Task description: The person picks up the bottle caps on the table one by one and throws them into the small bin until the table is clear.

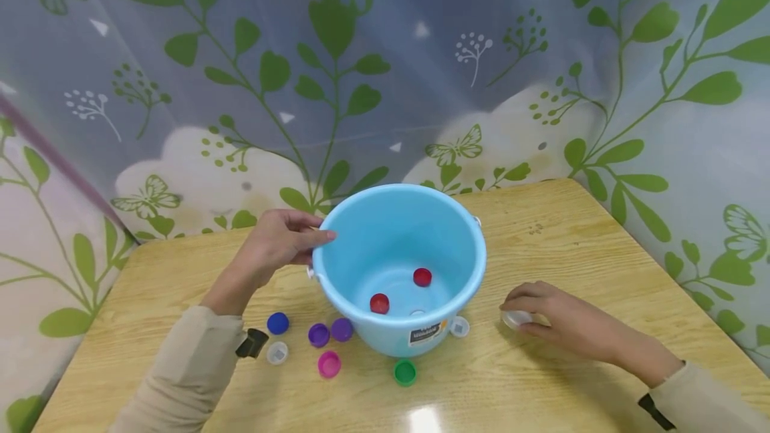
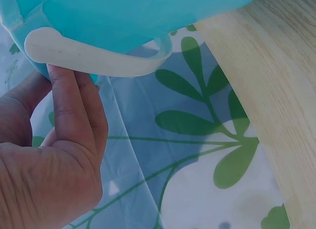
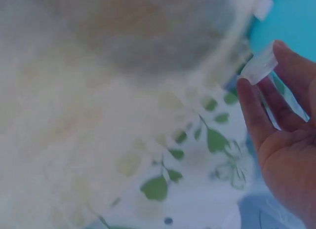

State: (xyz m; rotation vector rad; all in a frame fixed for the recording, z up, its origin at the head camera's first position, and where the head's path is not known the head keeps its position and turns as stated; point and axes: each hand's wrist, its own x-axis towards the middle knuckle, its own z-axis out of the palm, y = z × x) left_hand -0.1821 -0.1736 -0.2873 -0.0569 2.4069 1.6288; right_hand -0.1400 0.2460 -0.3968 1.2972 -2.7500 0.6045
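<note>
A light blue bucket stands upright on the wooden table. At its left rim my left hand grips the edge, thumb over the inside and fingers outside. In the left wrist view the fingers lie under the white handle. To the right of the bucket, my right hand pinches a white bottle cap between thumb and fingertips, low over the table. Two red caps, one nearer and one farther, lie on the bucket's floor; a whitish cap there is mostly hidden by the front rim.
Loose caps lie around the bucket's front: blue, white, two purple, pink, green and another white cap by its right base. A leaf-patterned curtain borders the table.
</note>
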